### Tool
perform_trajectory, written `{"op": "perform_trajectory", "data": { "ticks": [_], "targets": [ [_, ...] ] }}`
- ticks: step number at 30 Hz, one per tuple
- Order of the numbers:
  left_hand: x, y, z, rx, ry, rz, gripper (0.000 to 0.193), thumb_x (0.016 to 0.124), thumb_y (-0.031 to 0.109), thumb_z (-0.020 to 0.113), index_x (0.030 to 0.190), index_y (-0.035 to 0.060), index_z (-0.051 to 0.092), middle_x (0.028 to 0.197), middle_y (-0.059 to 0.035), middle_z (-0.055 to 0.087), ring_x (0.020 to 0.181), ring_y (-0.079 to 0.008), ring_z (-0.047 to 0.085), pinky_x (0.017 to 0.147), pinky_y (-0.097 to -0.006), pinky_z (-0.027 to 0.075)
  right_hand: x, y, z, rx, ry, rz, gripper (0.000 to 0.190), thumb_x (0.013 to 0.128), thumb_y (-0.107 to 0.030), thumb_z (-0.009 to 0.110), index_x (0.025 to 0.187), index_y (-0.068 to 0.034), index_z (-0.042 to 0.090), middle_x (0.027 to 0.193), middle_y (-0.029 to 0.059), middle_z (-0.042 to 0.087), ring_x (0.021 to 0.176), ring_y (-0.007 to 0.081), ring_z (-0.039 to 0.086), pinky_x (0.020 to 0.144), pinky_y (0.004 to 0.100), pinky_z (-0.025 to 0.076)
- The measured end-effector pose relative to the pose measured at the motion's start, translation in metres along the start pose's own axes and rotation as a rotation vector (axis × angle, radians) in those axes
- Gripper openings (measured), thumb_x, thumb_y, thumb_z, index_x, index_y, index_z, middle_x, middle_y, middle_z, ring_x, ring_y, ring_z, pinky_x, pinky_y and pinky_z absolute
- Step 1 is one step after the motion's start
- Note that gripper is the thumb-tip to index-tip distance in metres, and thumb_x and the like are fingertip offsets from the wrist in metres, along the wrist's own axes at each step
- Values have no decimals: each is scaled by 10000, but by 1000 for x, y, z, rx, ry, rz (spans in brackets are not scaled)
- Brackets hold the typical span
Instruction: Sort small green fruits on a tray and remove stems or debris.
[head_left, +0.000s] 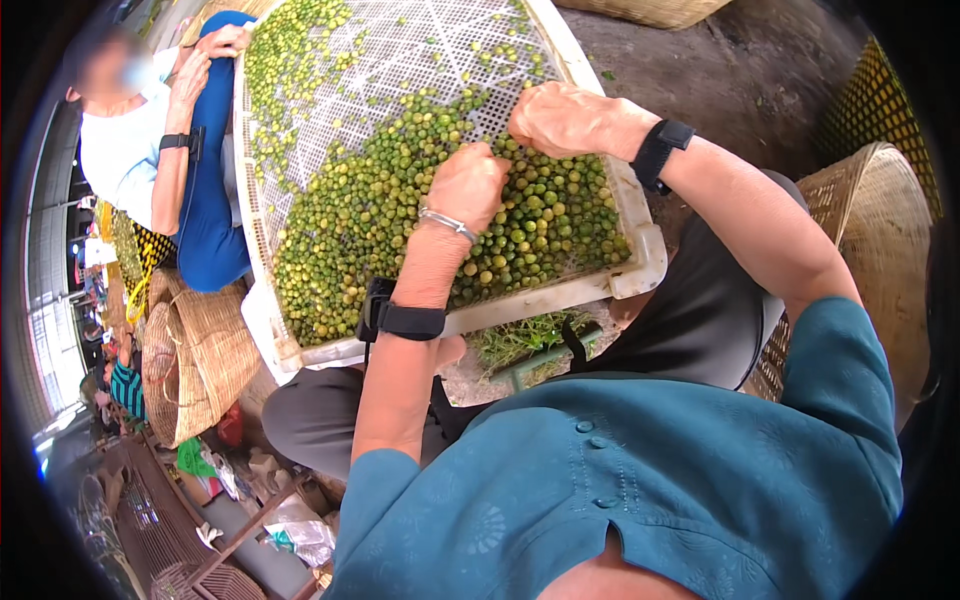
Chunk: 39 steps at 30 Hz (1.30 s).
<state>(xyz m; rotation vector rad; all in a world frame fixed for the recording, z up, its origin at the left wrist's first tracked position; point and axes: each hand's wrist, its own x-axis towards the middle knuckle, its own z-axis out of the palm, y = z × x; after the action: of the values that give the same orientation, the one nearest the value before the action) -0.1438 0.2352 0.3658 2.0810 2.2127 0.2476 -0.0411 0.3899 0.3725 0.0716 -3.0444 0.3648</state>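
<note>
A white plastic mesh tray (450, 321) lies before me, over my knees. Small round green and yellow citrus fruits (360, 240) are heaped along its near half, with looser ones spread over the far mesh. My left hand (466, 187), wearing a metal bangle, is curled low over the heap. Just beyond it to the right, my right hand (559, 120) is bent into a fist shape by the tray's right side, close above the fruits. Both sets of fingertips are turned down and hidden, so whether either hand pinches a fruit does not show.
Another person (124, 142) sits at the tray's left side, both hands near its far left rim. A woven bamboo basket (885, 255) stands at my right, and more baskets (206, 352) lie at the left. Cut greenery (525, 341) is on the ground below the tray.
</note>
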Motion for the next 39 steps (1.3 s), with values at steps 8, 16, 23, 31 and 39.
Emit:
{"op": "perform_trajectory", "data": {
  "ticks": [8, 16, 23, 31, 39],
  "targets": [
    [10, 23, 11, 41, 69, -148, 32, 611, 44, 588, 604, 46, 618, 668, -137, 571, 685, -293, 582, 634, -369, 492, 0, -7, -3, -49, -98, 4, 96, 679, -62, 554, 701, 31, 549, 704, 200, 568, 687, 321, 593, 625, 399, 485],
    [5, 8, 12, -259, 414, -332, 87, 663, 56, 580, 694, 73, 660, 689, -149, 613, 626, -288, 597, 589, -328, 482, 14, 2, 7, 216, 48, 144, 147, 673, -86, 546, 714, 54, 556, 698, 222, 585, 702, 324, 602, 630, 394, 485],
    [-45, 41, -31, -629, 228, -298, 74, 701, 21, 570, 715, 34, 641, 697, -103, 630, 618, -203, 603, 578, -267, 466, 9, 17, 13, 90, 237, -38, 118, 729, -10, 456, 798, -6, 551, 628, 167, 529, 577, 286, 551, 543, 359, 438],
    [-107, 79, -37, -765, -330, 115, 54, 656, 6, 609, 699, 27, 633, 812, -103, 631, 742, -241, 601, 663, -316, 484, 10, -71, -59, 751, -677, -42, 134, 725, -35, 497, 771, -9, 620, 715, 65, 620, 626, 125, 570, 576, 245, 454],
    [-94, 19, -67, -604, -192, -256, 170, 683, -5, 590, 825, 57, 660, 745, -78, 606, 670, -207, 594, 629, -288, 474, 31, -51, -11, 509, -54, 56, 212, 727, -105, 614, 910, 0, 594, 869, 116, 596, 810, 220, 594, 689, 326, 479]
  ]
}}
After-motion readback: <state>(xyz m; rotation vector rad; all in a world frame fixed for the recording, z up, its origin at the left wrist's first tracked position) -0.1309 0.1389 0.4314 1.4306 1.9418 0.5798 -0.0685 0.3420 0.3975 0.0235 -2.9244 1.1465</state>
